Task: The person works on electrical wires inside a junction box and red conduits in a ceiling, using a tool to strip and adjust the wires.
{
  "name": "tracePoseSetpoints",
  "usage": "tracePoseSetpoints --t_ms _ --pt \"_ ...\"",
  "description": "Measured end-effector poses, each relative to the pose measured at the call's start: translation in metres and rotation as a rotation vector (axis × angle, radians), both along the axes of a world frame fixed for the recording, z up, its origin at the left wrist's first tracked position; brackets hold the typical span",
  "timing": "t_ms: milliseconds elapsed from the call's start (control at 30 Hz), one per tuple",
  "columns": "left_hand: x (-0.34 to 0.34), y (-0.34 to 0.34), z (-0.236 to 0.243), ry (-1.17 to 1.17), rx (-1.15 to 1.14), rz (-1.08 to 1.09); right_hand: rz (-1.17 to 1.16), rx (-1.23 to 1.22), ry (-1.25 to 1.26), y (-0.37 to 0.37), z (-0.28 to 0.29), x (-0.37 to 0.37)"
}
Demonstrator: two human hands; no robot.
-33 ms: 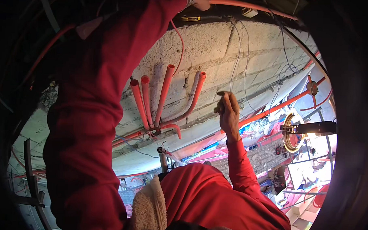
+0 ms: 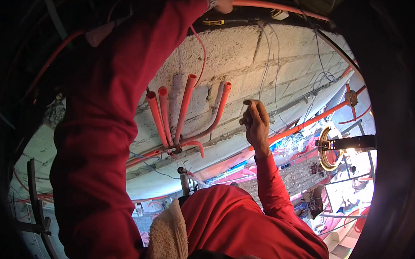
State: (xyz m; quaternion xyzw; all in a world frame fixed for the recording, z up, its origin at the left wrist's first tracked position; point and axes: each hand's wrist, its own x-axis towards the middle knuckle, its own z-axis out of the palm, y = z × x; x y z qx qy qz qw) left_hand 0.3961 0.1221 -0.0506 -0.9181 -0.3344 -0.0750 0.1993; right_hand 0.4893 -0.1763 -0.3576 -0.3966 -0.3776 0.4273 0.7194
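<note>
My left arm, in a red sleeve, reaches up past the upper edge of the head view. Only part of my left hand (image 2: 225, 2) shows there, beside an orange tube (image 2: 280, 8); its fingers are cut off, so I cannot tell whether it grips the tube. My right hand (image 2: 257, 129) is raised in front of the block wall (image 2: 237, 53). Its fingers are loosely bent, with a gap between index finger and thumb, and nothing shows in it. To its left, several open-ended orange conduit pipes (image 2: 185, 108) rise from a small junction box (image 2: 175, 149).
A long orange conduit (image 2: 308, 124) runs right to a round junction box (image 2: 351, 98). Thin grey wires (image 2: 278, 72) hang across the wall. A yellow-marked tool (image 2: 214, 22) lies along the dark upper edge. A lit ring-shaped lamp (image 2: 330, 147) and cluttered floor are at the right.
The view has shifted very slightly. My right hand's fingers sit a touch differently; my left arm looks nearly the same.
</note>
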Motion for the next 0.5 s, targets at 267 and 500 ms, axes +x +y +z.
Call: tracePoseSetpoints --t_ms 267,500 --pt "-0.018 0.031 -0.021 -0.102 0.107 -0.107 0.124 0.389 0.316 0.118 0.086 -0.008" --pt "-0.008 -0.008 -0.009 -0.145 0.042 -0.128 0.078 0.357 0.228 0.210 0.172 0.011"
